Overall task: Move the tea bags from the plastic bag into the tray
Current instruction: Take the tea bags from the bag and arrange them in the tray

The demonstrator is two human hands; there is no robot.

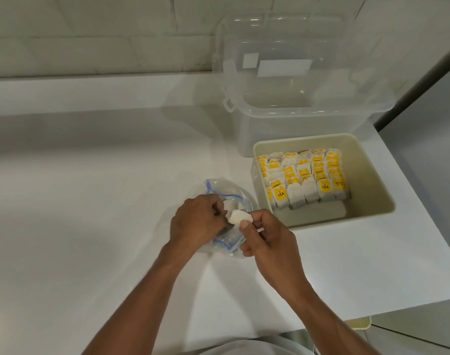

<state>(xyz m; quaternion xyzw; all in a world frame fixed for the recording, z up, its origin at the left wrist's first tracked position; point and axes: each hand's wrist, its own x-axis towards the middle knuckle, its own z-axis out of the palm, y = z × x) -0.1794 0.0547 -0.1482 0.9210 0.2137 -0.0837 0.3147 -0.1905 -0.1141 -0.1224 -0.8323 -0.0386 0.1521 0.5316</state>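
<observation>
- White and smooth, the table [90, 201] is seen to run back to a low ledge, behind which a wall of pale tiles [90, 34] is set.
- A grey panel [428, 119] is seen beyond the table's right edge.
- A clear plastic box [295, 108] is stood at the back right with its lid raised. Two blank white patches are carried on it, and no writing can be read there.
- A beige tray [367, 175] is placed just in front of the box. Rows of tea bags [306, 180] are packed upright against its far and left walls.
- Yellow tags [325, 187] are borne by those bags. "TEA" is read on the front ones and "RELAX" on some behind, while the smaller print is too blurred to be read.
- A clear plastic bag [218, 188] with a blue zip strip is laid crumpled on the table, just left of the tray and partly hidden under the hands.
- The grip of the left hand [195, 221] is closed on the bag's mouth, the fingers curled.
- The grip of the right hand [267, 242] is clamped on a single tea bag [238, 217], pinched between thumb and fingers. It is held above the plastic bag, outside the tray.
</observation>
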